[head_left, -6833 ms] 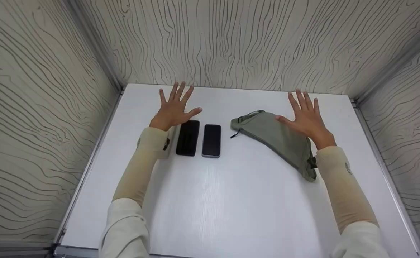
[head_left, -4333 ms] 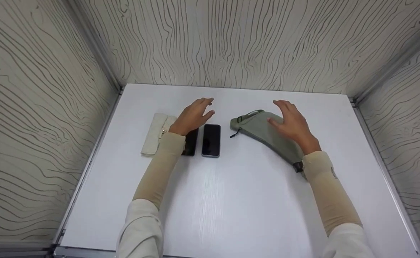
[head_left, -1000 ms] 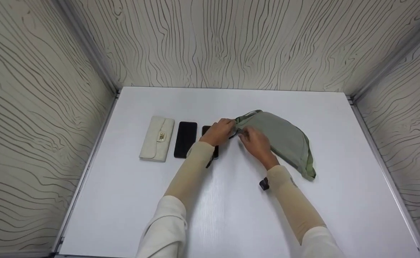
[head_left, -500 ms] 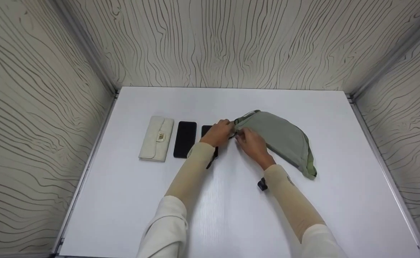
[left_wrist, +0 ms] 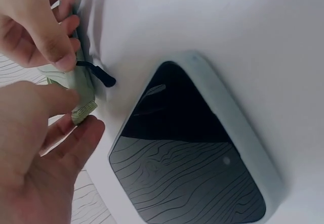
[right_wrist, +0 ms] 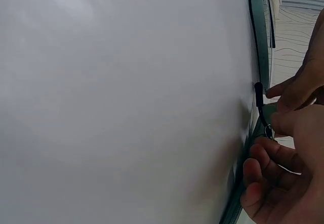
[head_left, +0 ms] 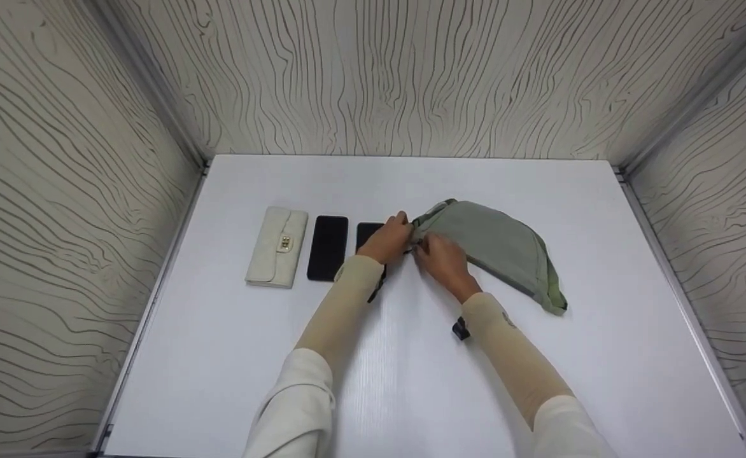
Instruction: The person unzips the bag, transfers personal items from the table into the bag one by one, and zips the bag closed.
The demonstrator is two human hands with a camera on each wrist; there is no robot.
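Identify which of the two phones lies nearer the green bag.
The phone partly hidden by the left hand in the head view; the other phone lies farther from the bag, beside the wallet.

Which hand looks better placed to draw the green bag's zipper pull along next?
Probably the right hand: it pinches the black zipper pull, and most of the green bag lies on its side. The left hand grips the bag's end, so it seems better suited to steadying.

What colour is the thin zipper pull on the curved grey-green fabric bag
Black; the thin zipper pull shows best in the left wrist view.
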